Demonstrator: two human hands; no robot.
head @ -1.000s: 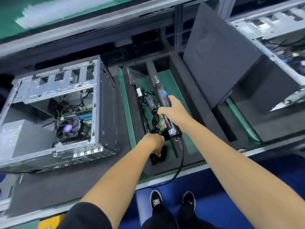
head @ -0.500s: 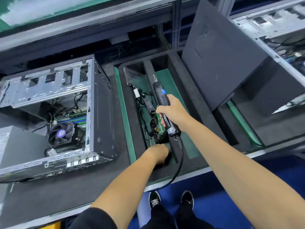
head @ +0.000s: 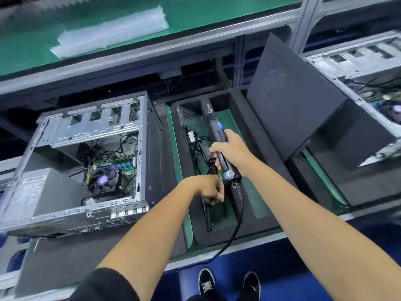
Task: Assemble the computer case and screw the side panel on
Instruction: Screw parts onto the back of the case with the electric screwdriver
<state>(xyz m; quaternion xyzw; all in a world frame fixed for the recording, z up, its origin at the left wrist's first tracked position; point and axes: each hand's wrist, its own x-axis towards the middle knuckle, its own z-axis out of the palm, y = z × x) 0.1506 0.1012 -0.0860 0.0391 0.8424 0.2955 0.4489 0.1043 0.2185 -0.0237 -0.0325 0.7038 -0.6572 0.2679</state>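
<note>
While right hand point(head: 233, 149) grips screwdriver point(head: 219, 140), foam tray point(head: 245, 118) holds cables point(head: 196, 141).

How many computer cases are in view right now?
2. One open computer case lies on the left of the bench; a second open case sits at the far right, cut off by the frame edge. More may lie out of view.

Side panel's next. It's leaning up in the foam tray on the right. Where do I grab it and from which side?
Probably the side panel's free upper-left edge, coming from the left. The panel stands tilted with its lower end wedged in the foam tray, so that edge is bare. The left hand is curled around something I can't make out; the right hand grips the electric screwdriver.
</note>
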